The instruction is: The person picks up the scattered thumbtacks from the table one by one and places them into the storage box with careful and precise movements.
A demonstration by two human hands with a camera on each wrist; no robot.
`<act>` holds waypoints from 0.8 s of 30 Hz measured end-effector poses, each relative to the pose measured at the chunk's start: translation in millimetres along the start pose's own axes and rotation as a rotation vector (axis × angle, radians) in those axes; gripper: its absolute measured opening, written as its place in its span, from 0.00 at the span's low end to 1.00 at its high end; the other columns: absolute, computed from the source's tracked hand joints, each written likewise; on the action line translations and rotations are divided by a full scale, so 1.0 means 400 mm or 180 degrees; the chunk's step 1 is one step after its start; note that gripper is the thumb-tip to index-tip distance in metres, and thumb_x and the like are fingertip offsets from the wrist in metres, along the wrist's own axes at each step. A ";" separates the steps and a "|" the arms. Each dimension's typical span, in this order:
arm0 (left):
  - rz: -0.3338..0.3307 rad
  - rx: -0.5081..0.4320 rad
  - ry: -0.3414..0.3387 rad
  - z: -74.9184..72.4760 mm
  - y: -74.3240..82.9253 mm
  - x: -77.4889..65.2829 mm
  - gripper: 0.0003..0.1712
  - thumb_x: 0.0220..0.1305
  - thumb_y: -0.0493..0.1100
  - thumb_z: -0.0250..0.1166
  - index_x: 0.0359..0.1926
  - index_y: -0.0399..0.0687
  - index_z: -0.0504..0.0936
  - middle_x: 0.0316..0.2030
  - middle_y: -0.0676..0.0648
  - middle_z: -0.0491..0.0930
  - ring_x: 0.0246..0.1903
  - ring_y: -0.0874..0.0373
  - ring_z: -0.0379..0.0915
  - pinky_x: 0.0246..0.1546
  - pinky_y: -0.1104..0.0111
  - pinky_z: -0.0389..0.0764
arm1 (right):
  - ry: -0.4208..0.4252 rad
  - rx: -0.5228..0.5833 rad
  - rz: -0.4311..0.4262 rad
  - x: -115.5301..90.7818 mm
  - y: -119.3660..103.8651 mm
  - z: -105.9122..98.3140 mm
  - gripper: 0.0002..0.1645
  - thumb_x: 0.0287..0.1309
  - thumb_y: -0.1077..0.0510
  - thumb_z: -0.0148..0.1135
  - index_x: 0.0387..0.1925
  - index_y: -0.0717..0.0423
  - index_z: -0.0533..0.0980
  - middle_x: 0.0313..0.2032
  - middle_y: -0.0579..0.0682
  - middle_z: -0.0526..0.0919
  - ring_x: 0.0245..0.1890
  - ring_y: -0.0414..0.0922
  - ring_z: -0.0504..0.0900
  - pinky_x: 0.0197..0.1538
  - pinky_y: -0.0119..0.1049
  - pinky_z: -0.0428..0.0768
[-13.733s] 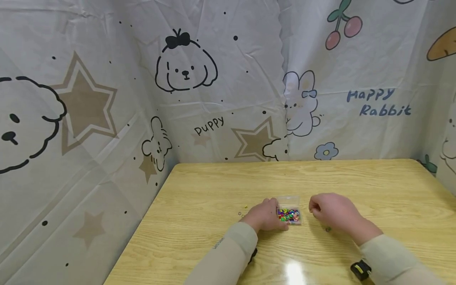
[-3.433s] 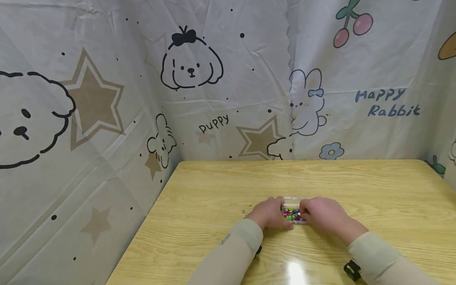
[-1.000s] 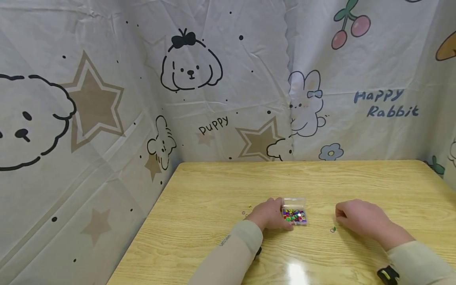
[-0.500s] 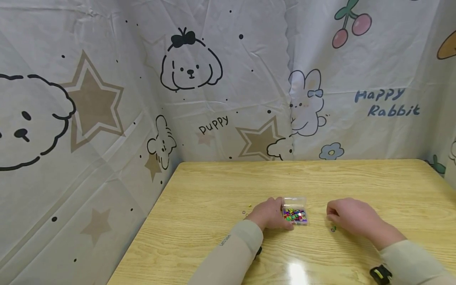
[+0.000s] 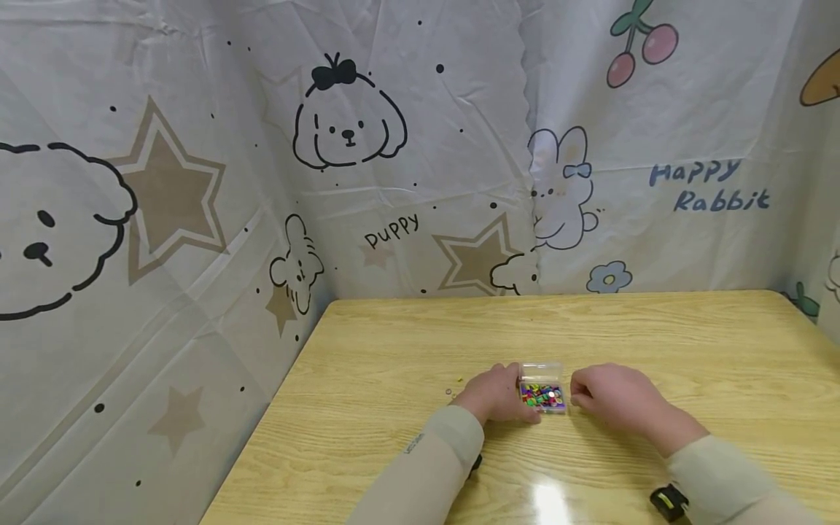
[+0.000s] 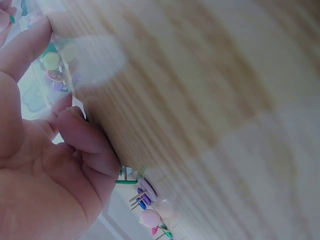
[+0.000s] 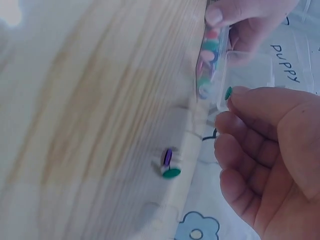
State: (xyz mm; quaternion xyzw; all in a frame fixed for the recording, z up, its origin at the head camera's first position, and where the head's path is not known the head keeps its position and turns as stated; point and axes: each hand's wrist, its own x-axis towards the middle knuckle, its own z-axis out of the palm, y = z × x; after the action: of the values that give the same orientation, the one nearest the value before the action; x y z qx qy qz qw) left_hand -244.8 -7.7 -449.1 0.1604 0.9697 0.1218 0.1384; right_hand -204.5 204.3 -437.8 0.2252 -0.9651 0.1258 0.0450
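Observation:
A small clear plastic box (image 5: pixel 542 411) full of colourful thumbtacks (image 5: pixel 542 396) stands on the table, its transparent lid (image 5: pixel 541 372) raised at the back. My left hand (image 5: pixel 494 394) grips the box from its left side, thumb at the front and fingers behind. Just right of the box is my right hand (image 5: pixel 613 397). In the right wrist view, its thumb and finger pinch a green thumbtack (image 7: pixel 228 93), and the other fingers are curled. A purple thumbtack (image 7: pixel 167 157) and another green thumbtack (image 7: pixel 171 173) lie together on the table near this hand; the head view hides them.
Several loose thumbtacks lie left of the left hand, among them a yellow thumbtack (image 5: pixel 460 379) and, in the left wrist view, a pink thumbtack (image 6: pixel 150 218). The wooden table (image 5: pixel 367 350) ends against a printed curtain (image 5: pixel 420 168) at the back and left.
Between 3.4 and 1.0 s ago my right hand left the box for the loose tacks on the right. Since then it has come back leftward beside the box. The left hand stays at the box.

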 end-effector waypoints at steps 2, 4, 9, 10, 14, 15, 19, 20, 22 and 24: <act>0.0016 0.0007 -0.0001 0.000 0.000 0.000 0.33 0.41 0.66 0.74 0.44 0.62 0.69 0.34 0.55 0.69 0.29 0.60 0.66 0.33 0.65 0.72 | 0.0056 -0.0027 -0.0046 0.007 -0.007 0.002 0.12 0.56 0.55 0.65 0.21 0.39 0.73 0.20 0.34 0.72 0.20 0.35 0.66 0.25 0.37 0.71; 0.0032 0.0046 -0.0003 0.000 0.001 0.000 0.33 0.41 0.67 0.74 0.43 0.62 0.69 0.34 0.54 0.68 0.28 0.60 0.66 0.33 0.65 0.72 | 0.0080 -0.0039 -0.0085 0.014 -0.014 0.005 0.12 0.55 0.55 0.65 0.21 0.39 0.73 0.19 0.34 0.72 0.19 0.35 0.66 0.24 0.37 0.71; 0.0077 0.0142 -0.0022 -0.001 -0.002 0.002 0.32 0.43 0.68 0.72 0.42 0.61 0.68 0.33 0.54 0.68 0.27 0.59 0.66 0.30 0.65 0.72 | 0.0095 -0.0018 -0.0100 0.026 -0.029 0.016 0.11 0.54 0.56 0.66 0.21 0.40 0.73 0.20 0.34 0.73 0.19 0.34 0.66 0.23 0.37 0.71; 0.0080 0.0144 -0.0025 -0.001 -0.003 0.003 0.32 0.43 0.68 0.72 0.42 0.61 0.68 0.33 0.54 0.68 0.27 0.59 0.66 0.30 0.65 0.72 | 0.0105 -0.0013 -0.0089 0.027 -0.032 0.018 0.11 0.54 0.56 0.66 0.21 0.40 0.73 0.20 0.34 0.73 0.19 0.34 0.67 0.23 0.37 0.72; 0.0076 0.0114 -0.0014 -0.001 -0.002 0.002 0.32 0.43 0.67 0.73 0.42 0.61 0.69 0.33 0.54 0.68 0.27 0.59 0.66 0.29 0.66 0.71 | 0.0126 -0.0018 -0.0056 0.029 -0.042 0.025 0.10 0.53 0.56 0.66 0.22 0.40 0.74 0.21 0.33 0.74 0.19 0.34 0.68 0.22 0.38 0.72; 0.0074 0.0108 -0.0012 -0.001 -0.002 0.002 0.31 0.43 0.67 0.73 0.42 0.61 0.69 0.33 0.54 0.68 0.27 0.59 0.66 0.29 0.66 0.71 | 0.0126 -0.0031 -0.0050 0.029 -0.043 0.027 0.10 0.53 0.56 0.66 0.21 0.40 0.74 0.20 0.34 0.74 0.19 0.34 0.67 0.22 0.38 0.72; 0.0058 0.0049 0.0009 -0.001 -0.002 0.002 0.31 0.42 0.66 0.73 0.42 0.62 0.69 0.33 0.54 0.68 0.27 0.59 0.66 0.29 0.66 0.71 | 0.0114 -0.0128 -0.0037 0.034 -0.040 0.037 0.10 0.54 0.55 0.66 0.21 0.39 0.74 0.19 0.34 0.73 0.18 0.35 0.67 0.21 0.37 0.71; 0.0054 0.0048 0.0010 0.000 -0.002 0.003 0.31 0.42 0.66 0.73 0.42 0.62 0.69 0.33 0.54 0.68 0.27 0.59 0.66 0.30 0.66 0.71 | 0.0112 -0.0147 -0.0056 0.035 -0.039 0.039 0.10 0.54 0.55 0.66 0.22 0.40 0.75 0.19 0.34 0.74 0.18 0.35 0.67 0.21 0.38 0.71; 0.0051 0.0057 0.0008 0.001 -0.002 0.004 0.31 0.42 0.66 0.73 0.42 0.62 0.69 0.33 0.54 0.68 0.27 0.59 0.66 0.30 0.66 0.71 | 0.0100 -0.0189 -0.0066 0.035 -0.038 0.041 0.09 0.54 0.55 0.66 0.22 0.40 0.75 0.20 0.34 0.74 0.18 0.35 0.67 0.21 0.38 0.71; 0.0062 0.0074 0.0006 0.003 -0.002 0.006 0.31 0.42 0.67 0.73 0.41 0.62 0.69 0.33 0.54 0.68 0.27 0.59 0.66 0.29 0.66 0.71 | 0.0087 -0.0189 -0.0078 0.034 -0.037 0.042 0.08 0.54 0.56 0.65 0.23 0.40 0.76 0.21 0.34 0.75 0.19 0.35 0.68 0.21 0.38 0.72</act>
State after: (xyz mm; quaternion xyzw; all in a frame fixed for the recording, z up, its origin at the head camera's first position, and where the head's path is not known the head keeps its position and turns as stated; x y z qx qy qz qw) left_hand -246.7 -7.5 -450.8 0.1713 0.9696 0.1119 0.1345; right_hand -210.6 181.1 -448.9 0.2339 -0.9649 0.0997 0.0664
